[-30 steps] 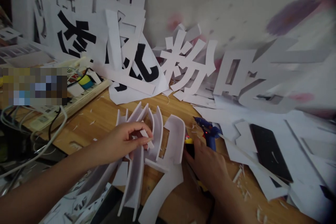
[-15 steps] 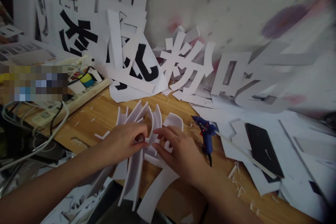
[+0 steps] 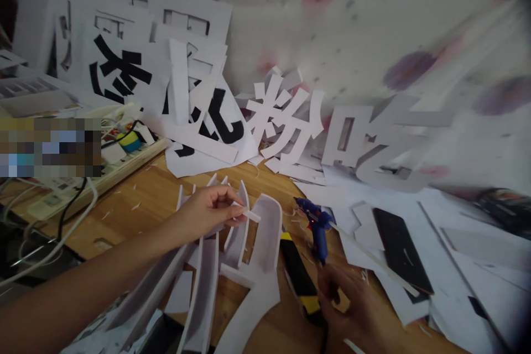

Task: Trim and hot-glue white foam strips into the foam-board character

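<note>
Head view: looked down on a wooden counter (image 3: pixel 141 193) scattered with white offcuts.
Power strip (image 3: pixel 120 171): pale, slanted, crowded with cords, at far left.
Left hand (image 3: pixel 211 213): its fingers pinched a small strip near one end, above the letter pieces.
Small strip (image 3: pixel 252 214): white, straight, narrow, its free end pointing right. Probably almost weightless, firm but easy to crease; best taken lightly by its edges near one end.
Letter pieces (image 3: pixel 265 268): lay on the near middle of the counter, below the left hand. Matt white, with long curved troughs at left, a rounded walled part at right, and a flat, sweeping tail without visible walls. Likely light and fairly stiff across the faces, fragile along the thin upright walls; safest lifted from beneath the broad faces, not by the rims.
Utility knife (image 3: pixel 296 271): black with yellow ends, just right of the letter pieces.
Glue gun (image 3: pixel 318 232): blue, a small red light showing, a long white stick at its rear.
Right hand (image 3: pixel 357 304): fingers loosely curled beside the glue gun's handle; whether they gripped anything could not be told.
Phone (image 3: pixel 402 249): dark, flat, on white sheets at right.
</note>
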Demonstrator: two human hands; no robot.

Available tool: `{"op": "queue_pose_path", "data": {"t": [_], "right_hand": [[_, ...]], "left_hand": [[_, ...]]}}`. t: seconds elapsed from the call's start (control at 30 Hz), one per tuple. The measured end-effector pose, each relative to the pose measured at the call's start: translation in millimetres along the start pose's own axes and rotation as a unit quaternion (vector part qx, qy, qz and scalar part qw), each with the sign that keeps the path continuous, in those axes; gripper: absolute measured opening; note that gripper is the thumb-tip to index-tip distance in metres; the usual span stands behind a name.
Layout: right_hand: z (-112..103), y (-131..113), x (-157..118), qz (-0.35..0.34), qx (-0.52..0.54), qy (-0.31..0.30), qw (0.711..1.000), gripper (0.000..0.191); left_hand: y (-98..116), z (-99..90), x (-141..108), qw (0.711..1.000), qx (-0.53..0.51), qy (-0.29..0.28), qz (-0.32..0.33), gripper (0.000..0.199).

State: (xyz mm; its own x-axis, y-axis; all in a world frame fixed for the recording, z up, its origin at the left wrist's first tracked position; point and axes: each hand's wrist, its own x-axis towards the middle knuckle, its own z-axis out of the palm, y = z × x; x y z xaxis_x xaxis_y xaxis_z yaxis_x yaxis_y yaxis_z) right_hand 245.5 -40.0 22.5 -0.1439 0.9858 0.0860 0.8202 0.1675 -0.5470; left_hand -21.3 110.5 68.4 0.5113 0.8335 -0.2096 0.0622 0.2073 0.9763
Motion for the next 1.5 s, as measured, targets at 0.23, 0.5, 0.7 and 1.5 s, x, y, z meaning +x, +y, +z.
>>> {"op": "queue_pose_path", "data": {"t": [0.23,0.5,0.7,1.5], "right_hand": [[-2,48,3,0.121,0.036,0.177,0.976,0.025],[29,49,32,0.132,0.08,0.264,0.952,0.036],[43,48,65,0.132,0.055,0.283,0.949,0.035],[37,12,42,0.187,0.462,0.214,0.84,0.038]], "left_hand": [[9,20.1,39,0.999,-0.012,0.004,0.032,0.02],[-11,49.3,77,0.994,0.032,0.018,0.106,0.011],[-28,40.1,77,0.975,0.167,0.032,0.143,0.014],[-20,47.2,71,0.837,0.386,0.093,0.377,0.011]]}}
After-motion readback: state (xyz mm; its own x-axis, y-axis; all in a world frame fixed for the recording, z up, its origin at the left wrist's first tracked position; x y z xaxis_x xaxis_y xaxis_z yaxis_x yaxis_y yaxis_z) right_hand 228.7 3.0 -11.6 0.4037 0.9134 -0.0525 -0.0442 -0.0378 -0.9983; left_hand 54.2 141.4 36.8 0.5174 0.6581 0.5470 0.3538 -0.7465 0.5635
